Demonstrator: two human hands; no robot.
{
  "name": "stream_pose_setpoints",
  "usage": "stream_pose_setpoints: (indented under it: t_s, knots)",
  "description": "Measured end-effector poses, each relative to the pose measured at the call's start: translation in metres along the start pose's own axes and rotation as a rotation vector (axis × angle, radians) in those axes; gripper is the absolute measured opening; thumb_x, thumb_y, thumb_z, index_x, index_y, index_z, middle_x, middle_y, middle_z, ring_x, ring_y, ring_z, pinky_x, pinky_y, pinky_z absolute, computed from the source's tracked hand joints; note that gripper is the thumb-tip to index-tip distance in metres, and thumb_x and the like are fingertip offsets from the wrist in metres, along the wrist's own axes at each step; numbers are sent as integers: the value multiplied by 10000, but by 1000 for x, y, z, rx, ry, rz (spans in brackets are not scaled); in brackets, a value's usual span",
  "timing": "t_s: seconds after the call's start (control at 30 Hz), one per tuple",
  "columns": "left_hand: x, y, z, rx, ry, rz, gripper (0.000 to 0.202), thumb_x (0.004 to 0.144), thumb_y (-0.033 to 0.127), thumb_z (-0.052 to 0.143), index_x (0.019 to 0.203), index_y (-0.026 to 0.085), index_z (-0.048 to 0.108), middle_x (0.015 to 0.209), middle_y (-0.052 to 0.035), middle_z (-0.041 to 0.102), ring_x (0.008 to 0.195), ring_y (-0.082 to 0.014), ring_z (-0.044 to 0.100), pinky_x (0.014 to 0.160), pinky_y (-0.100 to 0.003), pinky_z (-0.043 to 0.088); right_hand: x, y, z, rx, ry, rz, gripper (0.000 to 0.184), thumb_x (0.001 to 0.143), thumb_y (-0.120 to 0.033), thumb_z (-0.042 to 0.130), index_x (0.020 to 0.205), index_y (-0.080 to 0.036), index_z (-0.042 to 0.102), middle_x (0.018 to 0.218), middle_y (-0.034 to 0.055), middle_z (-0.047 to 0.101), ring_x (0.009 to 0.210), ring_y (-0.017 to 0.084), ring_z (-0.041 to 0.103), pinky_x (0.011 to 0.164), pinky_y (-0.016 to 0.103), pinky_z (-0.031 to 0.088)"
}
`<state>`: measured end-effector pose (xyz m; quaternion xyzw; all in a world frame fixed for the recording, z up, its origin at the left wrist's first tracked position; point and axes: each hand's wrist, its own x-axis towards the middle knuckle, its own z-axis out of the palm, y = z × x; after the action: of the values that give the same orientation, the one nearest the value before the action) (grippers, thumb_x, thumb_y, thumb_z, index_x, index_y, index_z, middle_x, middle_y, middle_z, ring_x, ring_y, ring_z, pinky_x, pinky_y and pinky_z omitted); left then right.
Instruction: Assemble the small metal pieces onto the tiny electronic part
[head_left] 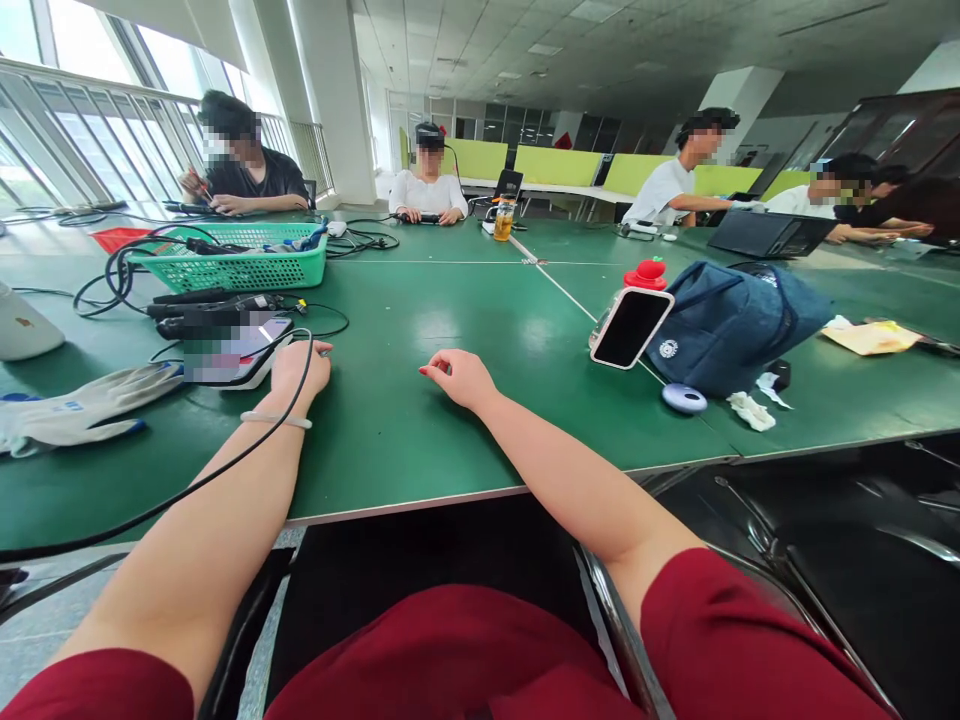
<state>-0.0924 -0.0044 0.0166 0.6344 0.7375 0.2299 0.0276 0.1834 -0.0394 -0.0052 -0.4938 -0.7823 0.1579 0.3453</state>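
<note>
My left hand (300, 368) rests on the green table (420, 430) with its fingers curled under, beside a phone (247, 350) lying on a white block. A black cable (225, 465) drapes over that wrist, which wears a thin bracelet. My right hand (459, 377) lies on the bare table top near the middle, fingers curled loosely inward with red nails showing; nothing is visible in it.
A green basket (240, 258) with cables and black tools sits at the back left; white gloves (75, 410) lie at the left. On the right a phone (631, 327) leans on a red-capped bottle, next to a blue bag (739, 320). Several people sit around the far side.
</note>
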Motion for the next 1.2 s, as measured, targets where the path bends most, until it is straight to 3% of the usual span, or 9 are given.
stream_pose_setpoints:
  t_s: [0.17,0.37,0.8,1.0,1.2]
  knots:
    - [2,-9,-9,89,2,-105,283,702,204,615,956,161,733,1088,-187,678,1001,-377,607,856,-468,470,-1,-2,0,-4,-1,-1,368,910,-493,457,770,-195,621,746,5,623,675,120,508,622,231,337]
    - [1,-2,-8,136,-15,-190,282,744,212,599,991,205,734,1085,-154,687,983,-347,619,852,-435,483,-2,-3,-2,20,-26,25,361,923,-471,439,770,-190,607,759,11,620,714,125,519,633,231,334]
    - [6,-8,-3,152,-10,-102,361,798,290,581,1120,160,679,1150,-183,660,1102,-345,581,919,-432,457,0,-2,0,-1,-23,-9,348,925,-443,446,765,-186,617,754,10,625,691,120,503,635,233,322]
    - [8,-8,1,149,-4,-94,314,832,306,510,1033,135,681,1112,-191,663,1094,-348,577,923,-420,441,-1,-2,1,3,-27,-10,339,923,-436,451,775,-183,623,758,14,624,694,123,505,633,234,323]
    - [8,-3,8,124,-58,-106,349,847,269,442,1091,86,612,1156,-245,623,1096,-357,575,894,-420,449,-1,-2,2,8,-39,-15,336,929,-422,443,774,-183,623,767,16,631,709,126,509,649,236,332]
